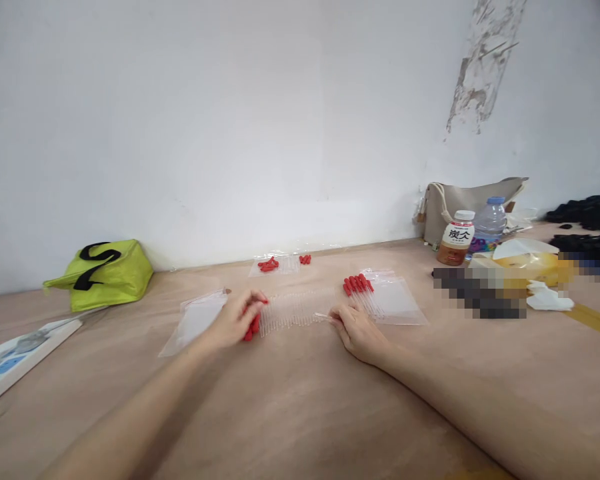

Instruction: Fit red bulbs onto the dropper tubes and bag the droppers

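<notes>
A row of thin clear sticks lies side by side on the brown table covering between my hands. My left hand is closed in a pinch at the row's left end, with a small red piece at its fingertips. More red pieces lie under that hand, partly hidden by it. At the row's right end my right hand is closed on a thin pale stick that points left. Just beyond it lie several red-topped clear sticks, on or beside a clear plastic bag.
Another clear bag lies left of my left hand. Loose red pieces sit near the wall. A yellow-green pouch and a power strip are at left. A brown drink bottle, a water bottle and a beige bag stand at right.
</notes>
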A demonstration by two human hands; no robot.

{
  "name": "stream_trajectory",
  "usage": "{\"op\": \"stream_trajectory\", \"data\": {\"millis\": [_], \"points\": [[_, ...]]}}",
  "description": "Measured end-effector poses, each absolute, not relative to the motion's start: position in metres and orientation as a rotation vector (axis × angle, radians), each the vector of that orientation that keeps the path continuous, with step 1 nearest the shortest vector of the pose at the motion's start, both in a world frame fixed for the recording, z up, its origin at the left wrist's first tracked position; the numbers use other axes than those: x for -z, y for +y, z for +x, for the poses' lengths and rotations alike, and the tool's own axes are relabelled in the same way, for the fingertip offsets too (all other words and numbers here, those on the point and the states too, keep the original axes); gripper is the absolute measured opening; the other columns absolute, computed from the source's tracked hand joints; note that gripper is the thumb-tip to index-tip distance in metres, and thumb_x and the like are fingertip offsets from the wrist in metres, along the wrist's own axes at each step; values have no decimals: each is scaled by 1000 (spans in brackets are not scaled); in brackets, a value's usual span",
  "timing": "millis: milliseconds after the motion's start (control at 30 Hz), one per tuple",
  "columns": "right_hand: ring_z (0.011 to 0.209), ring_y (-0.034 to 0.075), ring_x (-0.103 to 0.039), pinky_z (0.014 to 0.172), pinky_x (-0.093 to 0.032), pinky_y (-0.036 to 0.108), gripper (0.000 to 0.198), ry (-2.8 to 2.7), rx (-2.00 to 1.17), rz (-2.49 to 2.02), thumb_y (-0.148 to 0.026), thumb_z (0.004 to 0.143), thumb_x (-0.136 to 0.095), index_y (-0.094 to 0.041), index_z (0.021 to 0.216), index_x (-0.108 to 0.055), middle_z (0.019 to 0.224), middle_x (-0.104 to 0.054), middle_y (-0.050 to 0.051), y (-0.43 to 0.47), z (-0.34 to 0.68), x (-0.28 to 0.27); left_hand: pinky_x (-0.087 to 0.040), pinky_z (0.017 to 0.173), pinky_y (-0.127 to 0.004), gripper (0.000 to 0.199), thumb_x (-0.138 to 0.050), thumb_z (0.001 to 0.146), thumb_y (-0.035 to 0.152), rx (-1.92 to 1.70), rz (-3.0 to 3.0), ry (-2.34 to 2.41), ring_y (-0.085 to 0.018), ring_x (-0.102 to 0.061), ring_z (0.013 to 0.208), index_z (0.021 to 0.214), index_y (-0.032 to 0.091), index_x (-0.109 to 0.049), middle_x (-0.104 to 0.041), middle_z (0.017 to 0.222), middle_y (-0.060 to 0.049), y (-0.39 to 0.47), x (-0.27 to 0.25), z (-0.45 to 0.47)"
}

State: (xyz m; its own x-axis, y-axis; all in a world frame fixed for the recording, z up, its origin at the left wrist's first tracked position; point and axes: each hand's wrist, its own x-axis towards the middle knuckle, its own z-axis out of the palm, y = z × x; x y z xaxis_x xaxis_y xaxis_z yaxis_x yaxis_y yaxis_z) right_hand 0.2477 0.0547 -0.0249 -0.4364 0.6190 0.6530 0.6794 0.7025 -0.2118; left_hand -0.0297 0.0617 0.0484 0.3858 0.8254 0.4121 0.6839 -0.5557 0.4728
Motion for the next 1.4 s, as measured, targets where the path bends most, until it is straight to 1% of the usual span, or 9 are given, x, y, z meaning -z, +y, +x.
{"op": "stream_trajectory", "data": {"millis": [100,167,300,467,667,800,900,1100,1400], "points": [[78,15,-55,78,-33,32,22,-2187,77,-894,-20,88,-36,-16,106,-48,86,-63,6,50,244,24,-46,72,-26,12,-44,85,24,-923,2374,1225,-15,-58,81,92,19,-52,-62,86,-2,32,-18,-2],[79,15,-56,78,-33,32,23,-2204,41,-877,-20,88,-37,-17,105,-52,87,-64,6,47,241,22,-45,76,-27,18,-46,85,23,-968,2345,1183,-15,-58,86,101,20,-52,-62,92,-3,25,-2,9],[80,14,-57,78,-31,31,23,-2244,-49,-884,-19,88,-37,-19,99,-56,89,-65,6,39,235,20,-45,73,-28,17,-47,85,24,-1002,2371,1179,-16,-57,83,96,20,-60,-61,92,-4,30,13,15],[79,14,-57,78,-29,32,23,-2257,-48,-875,-21,89,-35,-19,97,-57,89,-65,6,37,231,18,-44,69,-27,14,-48,85,24,-1025,2371,1153,-16,-56,79,90,19,-60,-60,87,-4,30,10,14],[78,11,-58,77,-27,29,21,-2310,0,-860,-17,87,-37,-20,95,-56,87,-66,3,37,230,15,-45,69,-27,16,-47,85,27,-1008,2354,1149,-16,-57,78,91,19,-60,-63,85,-3,26,7,19],[77,11,-57,76,-27,29,21,-2318,-20,-829,-18,87,-37,-20,95,-57,85,-65,3,38,230,15,-43,64,-24,17,-47,85,28,-1014,2341,1172,-14,-56,71,90,18,-59,-64,81,-2,26,8,20],[76,11,-56,75,-27,29,21,-2319,-48,-787,-19,87,-39,-20,95,-58,83,-65,3,40,230,17,-41,59,-23,17,-46,85,28,-993,2349,1163,-13,-54,66,83,17,-59,-62,74,-1,25,7,21],[78,11,-56,75,-25,31,23,-2348,-19,-735,-19,85,-43,-24,98,-61,88,-65,4,48,233,21,-42,62,-24,18,-45,86,27,-931,2405,1131,-14,-54,66,80,17,-59,-61,73,-2,21,4,23],[62,11,-49,65,-22,29,22,-2364,136,-779,-18,84,-41,-19,83,-62,70,-61,3,40,226,19,-40,61,-24,15,-45,86,25,-911,2571,1152,-13,-52,66,80,17,-56,-57,72,-1,21,11,21]]}}
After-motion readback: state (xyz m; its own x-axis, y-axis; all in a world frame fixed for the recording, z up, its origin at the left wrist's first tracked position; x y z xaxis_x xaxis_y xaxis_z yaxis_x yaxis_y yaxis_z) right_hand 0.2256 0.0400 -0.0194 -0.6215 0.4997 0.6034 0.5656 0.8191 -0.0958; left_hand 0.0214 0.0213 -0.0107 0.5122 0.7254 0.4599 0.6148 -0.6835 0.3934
